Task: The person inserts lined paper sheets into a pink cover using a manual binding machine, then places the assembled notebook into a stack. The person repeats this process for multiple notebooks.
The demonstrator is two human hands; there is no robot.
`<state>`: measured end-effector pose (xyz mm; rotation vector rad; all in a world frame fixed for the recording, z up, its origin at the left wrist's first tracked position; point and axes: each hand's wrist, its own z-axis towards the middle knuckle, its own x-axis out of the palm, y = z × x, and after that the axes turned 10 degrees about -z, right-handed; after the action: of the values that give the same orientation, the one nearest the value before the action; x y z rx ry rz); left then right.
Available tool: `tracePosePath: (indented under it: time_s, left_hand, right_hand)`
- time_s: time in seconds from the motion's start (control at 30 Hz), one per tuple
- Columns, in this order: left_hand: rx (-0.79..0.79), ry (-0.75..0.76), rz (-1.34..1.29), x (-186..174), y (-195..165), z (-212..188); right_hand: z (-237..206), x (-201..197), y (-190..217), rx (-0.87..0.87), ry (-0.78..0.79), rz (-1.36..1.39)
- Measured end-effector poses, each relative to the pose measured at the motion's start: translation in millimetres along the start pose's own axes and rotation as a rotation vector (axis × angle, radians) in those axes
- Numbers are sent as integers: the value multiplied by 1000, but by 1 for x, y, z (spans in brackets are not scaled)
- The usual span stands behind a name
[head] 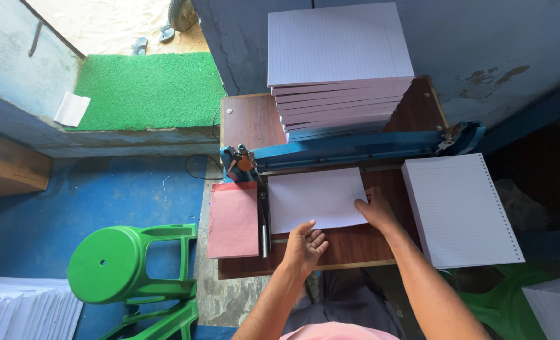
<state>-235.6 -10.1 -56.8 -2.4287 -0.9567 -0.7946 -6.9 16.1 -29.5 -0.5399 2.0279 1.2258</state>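
paper sheets point(316, 198) on table point(349, 249) — tall stack point(338, 63) behind, stool point(119, 261) left.

- No labels, signs or screens show anywhere in the view.
- The one thing that may be a package is a brown cardboard box point(6, 165) at the left edge, standing on the blue floor point(135, 189) below the pale wall. Only one corner and part of its plain top and side show; its surface bears no sticker or marking that can be made out.
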Motion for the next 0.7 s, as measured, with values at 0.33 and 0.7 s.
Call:
tracePosePath:
  time_s: [0.33,0.7]
  left_hand:
    - [6,-14,14,-8,2,7]
    - [765,53,1422,2,14,-54]
  right_hand:
    - [3,-1,-11,31,0,96]
    - [-2,-8,-17,150,90,293]
